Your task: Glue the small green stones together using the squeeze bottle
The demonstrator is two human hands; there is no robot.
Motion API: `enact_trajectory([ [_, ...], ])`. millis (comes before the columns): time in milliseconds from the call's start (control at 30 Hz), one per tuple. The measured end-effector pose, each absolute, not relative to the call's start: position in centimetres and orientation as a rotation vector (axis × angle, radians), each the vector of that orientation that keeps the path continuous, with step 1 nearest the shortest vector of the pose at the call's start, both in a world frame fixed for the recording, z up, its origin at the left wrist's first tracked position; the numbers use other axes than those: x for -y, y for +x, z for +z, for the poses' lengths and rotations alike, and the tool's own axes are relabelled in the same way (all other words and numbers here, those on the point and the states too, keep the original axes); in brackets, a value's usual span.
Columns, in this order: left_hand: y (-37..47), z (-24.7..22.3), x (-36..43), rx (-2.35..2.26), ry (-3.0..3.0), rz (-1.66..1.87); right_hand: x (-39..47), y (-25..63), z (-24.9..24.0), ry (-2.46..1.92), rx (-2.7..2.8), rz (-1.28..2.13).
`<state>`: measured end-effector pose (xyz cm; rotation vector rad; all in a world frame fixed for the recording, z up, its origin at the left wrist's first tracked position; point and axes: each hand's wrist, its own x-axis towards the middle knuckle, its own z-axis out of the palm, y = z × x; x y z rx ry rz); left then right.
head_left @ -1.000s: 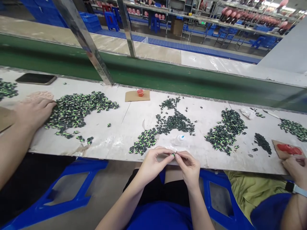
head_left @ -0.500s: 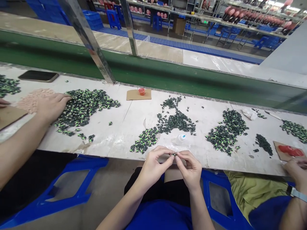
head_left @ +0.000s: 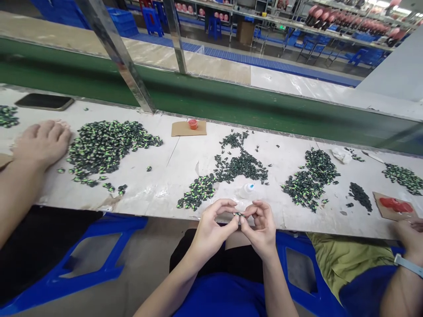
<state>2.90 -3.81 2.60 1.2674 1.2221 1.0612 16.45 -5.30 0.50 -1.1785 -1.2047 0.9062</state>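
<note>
Between the fingertips of both my hands is a small dark green piece (head_left: 238,214) with light green spots, held just off the table's front edge. My left hand (head_left: 214,224) pinches its left side, thumb and forefinger together. My right hand (head_left: 259,226) grips the right side between thumb and fingers. Behind my hands stands a small white bottle (head_left: 247,190) with a blue tip. A pile of green-spotted pieces (head_left: 198,192) lies to its left, and plain dark pieces (head_left: 243,166) are heaped further back.
A cardboard piece (head_left: 181,128) bears a red cup (head_left: 193,124). Large piles of pieces lie left (head_left: 102,147) and right (head_left: 304,189). A co-worker's hand (head_left: 42,143) rests at left; another person's hand (head_left: 410,235) is at right. Behind runs a green strip (head_left: 231,99).
The fingers of my right hand have lifted and spread a little, showing more of the small piece. The co-worker's hand at left has moved left, away from the large pile.
</note>
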Motion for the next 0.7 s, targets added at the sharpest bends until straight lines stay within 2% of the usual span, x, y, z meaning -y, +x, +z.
enact_trajectory([
  [200,3.0,1.7,3.3,-1.088,1.405,0.906,5.6,19.2,-0.1,-1.261,1.327,0.868],
  [300,1.9,1.3,2.7,-1.062,1.575,0.846,4.8,22.5,-0.6,-1.328,1.236,0.74],
  [567,-2.4,0.1,-2.1,-1.645,1.902,1.005,2.0,27.9,-0.5,-1.763,0.843,-0.126],
  [633,-2.6,-0.3,-3.6,-1.741,1.967,0.985,2.1,26.7,-0.5,-1.79,0.922,-0.224],
  [700,-2.6,-0.6,-4.9,-1.791,2.042,0.941,2.2,24.7,-0.7,-1.716,1.08,-0.135],
])
